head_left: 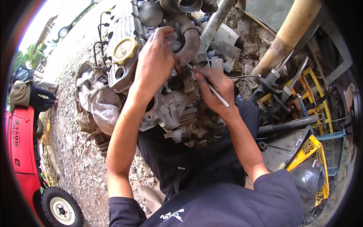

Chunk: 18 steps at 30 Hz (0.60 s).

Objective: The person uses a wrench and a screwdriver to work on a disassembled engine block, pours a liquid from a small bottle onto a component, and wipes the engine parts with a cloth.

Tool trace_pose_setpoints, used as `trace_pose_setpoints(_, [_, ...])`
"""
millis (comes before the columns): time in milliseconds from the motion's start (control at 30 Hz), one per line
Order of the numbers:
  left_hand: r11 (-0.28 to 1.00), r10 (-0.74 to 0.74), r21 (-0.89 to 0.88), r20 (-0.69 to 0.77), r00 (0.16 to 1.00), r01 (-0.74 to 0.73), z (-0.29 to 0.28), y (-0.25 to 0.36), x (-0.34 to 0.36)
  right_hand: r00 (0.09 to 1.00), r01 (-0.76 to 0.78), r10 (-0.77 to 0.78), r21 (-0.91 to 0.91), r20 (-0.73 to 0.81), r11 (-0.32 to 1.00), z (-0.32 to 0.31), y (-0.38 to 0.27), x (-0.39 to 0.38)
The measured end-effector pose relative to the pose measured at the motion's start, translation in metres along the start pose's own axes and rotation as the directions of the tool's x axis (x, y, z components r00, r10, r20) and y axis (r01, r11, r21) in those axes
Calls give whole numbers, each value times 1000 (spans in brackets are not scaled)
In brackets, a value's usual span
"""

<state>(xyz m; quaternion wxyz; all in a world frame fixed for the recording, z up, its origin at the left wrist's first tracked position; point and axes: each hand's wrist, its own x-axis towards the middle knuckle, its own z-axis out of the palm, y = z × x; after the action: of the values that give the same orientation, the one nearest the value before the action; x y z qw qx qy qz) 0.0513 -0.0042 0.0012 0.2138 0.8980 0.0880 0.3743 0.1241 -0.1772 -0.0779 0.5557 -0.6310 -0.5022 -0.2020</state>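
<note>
A yellow plastic crate [315,151] lies tilted at the lower right with a dark rounded part [308,178] inside it; beside it, a blue crate [334,149] stands near the edge of the view, its contents too dim to tell. Behind them a yellow metal frame [310,85] holds grey shock absorbers [278,81] leaning across it.

The ground is loose gravel [75,151] outdoors, in daylight. A red vehicle [22,151] with a white-hubbed wheel [60,208] stands at the left, another person [32,92] crouches near it, and a thick bamboo post [291,32] rises at the upper right.

An engine [170,102] rests on the gravel, just in front of the person's knees, with dirty rags [96,100] bunched against its left side and a yellow filler cap [124,49] on top. The left hand [155,62] reaches over the engine, its fingers [164,34] curled onto a rusty curved pipe [189,41]. The right hand [215,89] has its fingers clenched around a thin metal tool [218,95], held like a pen. The tool's long axis runs diagonally: its free end sticks out toward the lower right past the hand, and its working tip points up and left, into the engine just below the pipe.
</note>
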Motion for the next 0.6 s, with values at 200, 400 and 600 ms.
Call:
trace_pose_setpoints(200, [999,-29,-19,34,999,30,1,1,-2,998,12,-13,9,56,1000,18,9,30])
trace_pose_setpoints(400, [999,-50,-21,26,998,50,-5,4,-5,984,-40,46,-41,171,998,6,-9,-22])
trace_pose_setpoints(600, [999,-20,-36,41,999,21,-1,-1,-2,998,35,-35,5,-51,999,10,-1,11])
